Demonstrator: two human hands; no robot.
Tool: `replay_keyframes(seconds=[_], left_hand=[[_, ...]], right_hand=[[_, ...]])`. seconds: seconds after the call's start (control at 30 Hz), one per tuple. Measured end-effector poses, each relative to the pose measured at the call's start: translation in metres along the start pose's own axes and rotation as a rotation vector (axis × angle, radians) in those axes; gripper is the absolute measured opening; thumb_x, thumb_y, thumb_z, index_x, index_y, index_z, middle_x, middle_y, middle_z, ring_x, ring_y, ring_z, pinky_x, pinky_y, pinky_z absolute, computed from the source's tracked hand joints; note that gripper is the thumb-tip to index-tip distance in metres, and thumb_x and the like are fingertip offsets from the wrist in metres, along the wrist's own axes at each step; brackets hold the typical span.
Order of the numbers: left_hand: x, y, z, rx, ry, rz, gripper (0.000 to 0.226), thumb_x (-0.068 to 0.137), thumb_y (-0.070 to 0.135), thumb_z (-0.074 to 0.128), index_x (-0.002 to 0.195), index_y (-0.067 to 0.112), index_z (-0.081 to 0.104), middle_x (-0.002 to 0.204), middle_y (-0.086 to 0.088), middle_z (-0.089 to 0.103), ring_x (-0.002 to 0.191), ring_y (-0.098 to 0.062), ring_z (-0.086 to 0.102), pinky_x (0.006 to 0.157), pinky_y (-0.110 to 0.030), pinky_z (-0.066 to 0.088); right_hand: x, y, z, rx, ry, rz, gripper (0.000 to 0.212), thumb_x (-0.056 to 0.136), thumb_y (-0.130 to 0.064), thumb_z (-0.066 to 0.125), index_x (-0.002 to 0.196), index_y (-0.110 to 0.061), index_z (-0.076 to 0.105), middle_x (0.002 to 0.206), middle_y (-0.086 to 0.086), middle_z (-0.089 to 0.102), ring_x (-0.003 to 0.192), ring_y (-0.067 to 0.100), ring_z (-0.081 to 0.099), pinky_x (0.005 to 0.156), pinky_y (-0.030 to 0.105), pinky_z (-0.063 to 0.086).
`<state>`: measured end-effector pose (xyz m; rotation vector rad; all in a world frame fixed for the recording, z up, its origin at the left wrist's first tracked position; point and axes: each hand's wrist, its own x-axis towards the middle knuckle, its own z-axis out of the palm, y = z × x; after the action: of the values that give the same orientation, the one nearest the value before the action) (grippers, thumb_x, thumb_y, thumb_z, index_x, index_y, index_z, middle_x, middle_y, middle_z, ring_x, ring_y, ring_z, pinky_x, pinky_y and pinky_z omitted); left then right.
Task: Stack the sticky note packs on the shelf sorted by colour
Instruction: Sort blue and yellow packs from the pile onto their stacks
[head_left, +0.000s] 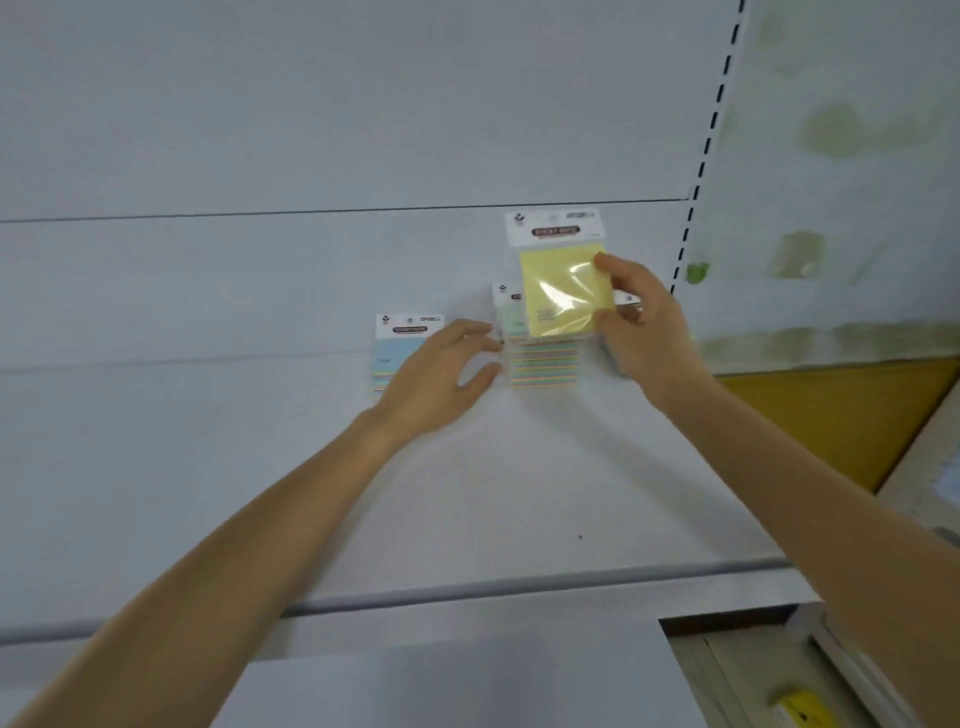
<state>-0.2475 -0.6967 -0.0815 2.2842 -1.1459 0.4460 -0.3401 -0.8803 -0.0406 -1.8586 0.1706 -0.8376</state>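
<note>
Right hand (644, 322) has the yellow pack (563, 291) pinched by its right edge, thumb on the front and fingers curled behind, with the white header card up. The pack is in the air, at 12 o'clock from the stack (543, 361), and it covers part of the stack's top.

The stack sits on the white shelf (260, 467), toward the back. Its edges show mixed pastel stripes and the top pack looks greenish. At 9 o'clock from it, a little apart, there's a blue pack (395, 358) lying flat on the shelf.

Left hand (441, 374) isn't gripping anything. Its fingers are loose and spread, pointing toward 3 o'clock at the stack's left side, and the palm covers the right part of the blue pack. Honestly can't tell if the fingertips touch the stack or stop just short, it's pretty blurry there.

At 1 o'clock from the stack a slotted upright (701, 171) runs up the back. A mustard panel (831, 415) is at 3 o'clock, past the shelf end.
</note>
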Motion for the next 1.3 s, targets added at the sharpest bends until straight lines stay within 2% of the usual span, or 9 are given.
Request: replay_keyframes(seconds=[0.1,0.3,0.47,0.57,0.7,0.87,1.03,1.17,1.3], left_hand=[[0.01,0.041,0.026,0.023,-0.191,0.112,0.037,0.091,0.035,0.047,0.12,0.015,0.059,0.133,-0.003,0.055,0.124,-0.019,0.05,0.104,-0.026,0.034],[0.028,0.078,0.065,0.014,-0.407,0.068,0.04,0.091,0.036,0.051,0.127,0.019,0.054,0.142,0.001,0.048,0.132,-0.017,0.039,0.109,-0.023,0.024],[0.027,0.07,0.074,-0.051,-0.408,0.01,0.04,0.089,0.038,0.054,0.126,0.024,0.055,0.142,0.005,0.048,0.132,-0.016,0.041,0.112,-0.026,0.026],[0.027,0.07,0.074,-0.07,-0.409,0.021,0.04,0.089,0.036,0.055,0.126,0.022,0.056,0.142,0.004,0.049,0.131,-0.014,0.042,0.108,-0.02,0.024],[0.029,0.069,0.074,-0.071,-0.421,0.031,0.04,0.089,0.034,0.055,0.127,0.021,0.055,0.143,0.005,0.047,0.131,-0.012,0.041,0.1,-0.011,0.02],[0.029,0.069,0.075,-0.059,-0.433,0.04,0.04,0.09,0.035,0.053,0.128,0.023,0.053,0.144,0.005,0.045,0.132,-0.011,0.039,0.103,-0.013,0.019],[0.024,0.07,0.072,-0.008,-0.461,0.025,0.047,0.092,0.04,0.047,0.136,0.026,0.043,0.151,0.007,0.033,0.14,-0.011,0.027,0.11,-0.019,0.017],[0.016,0.066,0.062,0.055,-0.448,-0.005,0.049,0.092,0.044,0.042,0.137,0.026,0.041,0.151,0.007,0.034,0.14,-0.012,0.028,0.115,-0.027,0.022],[0.008,0.055,0.041,0.153,-0.429,-0.022,0.045,0.093,0.044,0.04,0.132,0.024,0.047,0.144,0.006,0.043,0.134,-0.015,0.037,0.11,-0.035,0.034]], right_hand=[[0.024,0.018,-0.029,-0.004,0.151,0.121,0.051,0.083,0.009,0.041,0.128,-0.014,0.049,0.125,0.002,0.053,0.104,0.016,0.054,0.087,0.02,0.046],[0.05,0.054,-0.061,-0.242,0.171,0.273,0.049,0.089,0.002,0.036,0.137,-0.009,0.04,0.142,0.008,0.044,0.128,0.024,0.043,0.103,0.03,0.036],[0.054,0.07,-0.061,-0.41,0.126,0.239,0.041,0.094,-0.005,0.031,0.132,-0.01,0.044,0.135,0.012,0.05,0.119,0.025,0.048,0.091,0.029,0.04],[0.053,0.086,-0.058,-0.599,0.099,0.197,0.038,0.094,-0.01,0.031,0.127,-0.012,0.051,0.131,0.014,0.053,0.124,0.032,0.04,0.101,0.038,0.034],[0.052,0.087,-0.058,-0.657,0.102,0.056,0.035,0.093,-0.018,0.039,0.122,-0.013,0.056,0.134,0.01,0.05,0.126,0.031,0.036,0.104,0.036,0.028],[0.038,0.09,-0.05,-0.817,-0.095,-0.096,0.032,0.092,-0.024,0.046,0.121,-0.019,0.058,0.131,0.001,0.053,0.126,0.026,0.035,0.105,0.036,0.026],[0.036,0.093,-0.048,-0.835,-0.046,-0.164,0.032,0.09,-0.02,0.048,0.12,-0.014,0.059,0.131,0.005,0.053,0.126,0.03,0.038,0.106,0.038,0.026],[0.028,0.08,-0.041,-0.834,-0.023,-0.317,0.034,0.08,-0.022,0.046,0.104,-0.01,0.068,0.111,0.01,0.067,0.106,0.036,0.059,0.092,0.045,0.045],[0.023,0.052,-0.026,-0.868,-0.273,-0.469,0.037,0.079,-0.023,0.042,0.101,-0.01,0.068,0.098,0.01,0.071,0.087,0.035,0.065,0.078,0.042,0.053]])
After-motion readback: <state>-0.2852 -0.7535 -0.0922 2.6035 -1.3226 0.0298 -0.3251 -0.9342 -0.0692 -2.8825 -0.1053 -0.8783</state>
